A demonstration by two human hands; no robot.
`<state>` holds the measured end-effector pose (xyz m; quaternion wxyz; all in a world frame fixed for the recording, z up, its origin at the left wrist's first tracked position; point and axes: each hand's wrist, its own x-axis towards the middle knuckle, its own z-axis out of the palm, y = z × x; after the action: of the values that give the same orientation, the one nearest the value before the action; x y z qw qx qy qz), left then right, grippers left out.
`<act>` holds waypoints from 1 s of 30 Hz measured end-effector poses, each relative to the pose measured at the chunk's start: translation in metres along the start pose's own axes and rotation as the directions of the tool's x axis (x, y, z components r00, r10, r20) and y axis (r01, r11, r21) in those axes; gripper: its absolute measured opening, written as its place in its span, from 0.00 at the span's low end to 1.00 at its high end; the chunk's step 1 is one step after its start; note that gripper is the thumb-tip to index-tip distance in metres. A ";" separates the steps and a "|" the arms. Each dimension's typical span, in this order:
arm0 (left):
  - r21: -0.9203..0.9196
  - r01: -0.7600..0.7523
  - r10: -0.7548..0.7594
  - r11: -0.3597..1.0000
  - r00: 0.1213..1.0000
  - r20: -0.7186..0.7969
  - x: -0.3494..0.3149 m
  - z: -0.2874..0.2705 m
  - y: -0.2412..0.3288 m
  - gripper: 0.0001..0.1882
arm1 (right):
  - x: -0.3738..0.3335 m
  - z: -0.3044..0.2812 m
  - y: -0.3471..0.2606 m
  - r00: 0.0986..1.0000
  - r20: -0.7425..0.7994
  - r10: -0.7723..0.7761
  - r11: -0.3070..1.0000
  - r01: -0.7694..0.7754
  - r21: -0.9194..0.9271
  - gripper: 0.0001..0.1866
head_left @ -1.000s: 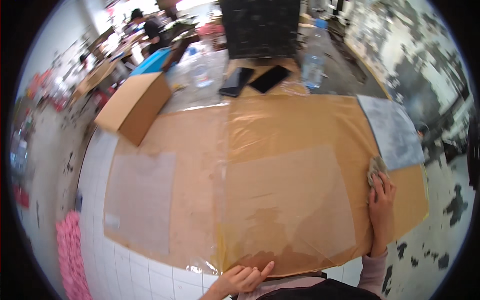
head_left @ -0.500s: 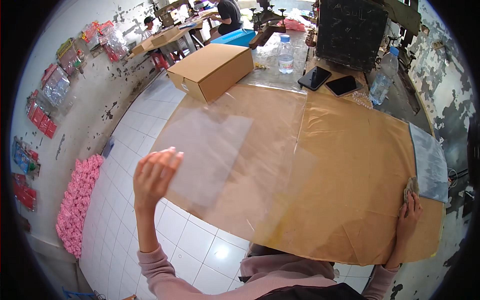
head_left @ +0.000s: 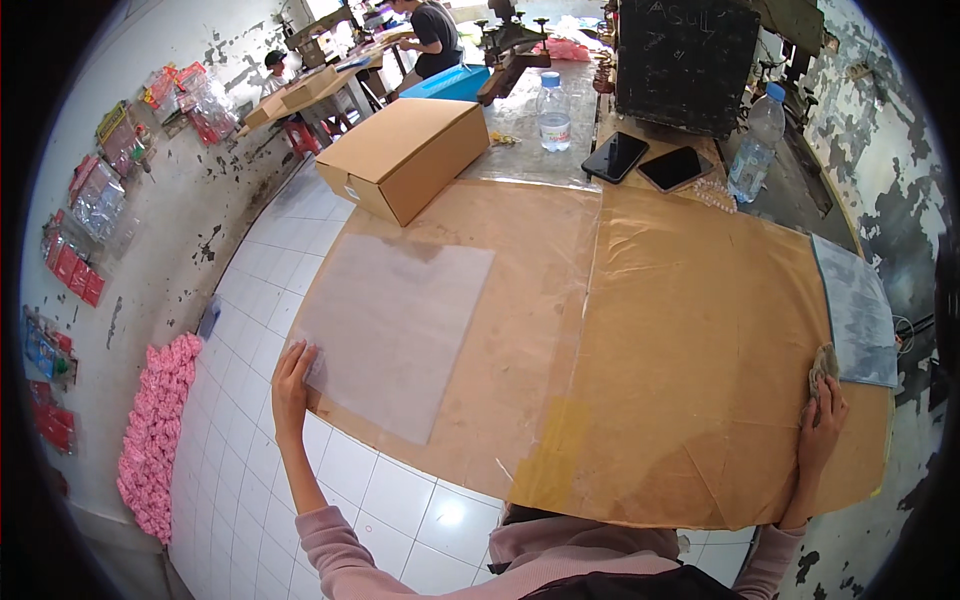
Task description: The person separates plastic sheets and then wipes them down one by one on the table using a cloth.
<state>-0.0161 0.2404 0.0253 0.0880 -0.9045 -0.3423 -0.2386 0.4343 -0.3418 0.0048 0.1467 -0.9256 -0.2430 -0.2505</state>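
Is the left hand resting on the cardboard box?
No, the left hand lies at the edge of the translucent sheet, well apart from the cardboard box.

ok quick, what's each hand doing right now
left hand: open, flat on the translucent sheet's edge
right hand: closed on a crumpled rag

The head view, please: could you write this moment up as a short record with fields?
Surface: brown table covered in taped film
Left hand: flat on the corner of a translucent sheet at the table's left edge
Right hand: holds a crumpled rag by a grey panel
Far side: cardboard box, two phones, two water bottles
Floor: white tiles, pink pile
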 end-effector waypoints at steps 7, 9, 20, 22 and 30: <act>0.042 -0.061 0.052 0.997 0.981 0.185 0.015 0.008 0.010 0.25 | 0.002 -0.022 0.003 1.000 0.012 0.017 1.000 -0.017 -0.025 0.20; 0.071 0.016 -0.032 0.997 0.970 0.242 0.010 -0.027 0.005 0.35 | 0.005 -0.027 -0.010 0.995 0.096 -0.011 0.994 0.000 0.111 0.20; -0.535 -0.762 0.870 0.364 0.484 -0.097 0.160 -0.058 0.400 0.18 | -0.063 -0.061 0.016 0.944 -0.190 0.269 0.962 -0.254 0.101 0.19; -0.452 -0.892 0.920 0.022 0.195 -0.341 0.149 -0.033 0.485 0.17 | -0.056 -0.061 0.003 0.946 -0.181 0.270 0.962 -0.260 0.079 0.19; -0.465 -0.868 0.839 0.172 0.377 -0.393 0.075 0.053 0.747 0.04 | -0.059 -0.051 0.001 0.951 -0.178 0.254 0.960 -0.225 0.166 0.18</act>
<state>0.5467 -0.2593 0.0188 -0.0820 -0.9058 0.3211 -0.2641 0.3701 -0.3847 0.0159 0.2656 -0.9059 -0.1303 -0.3031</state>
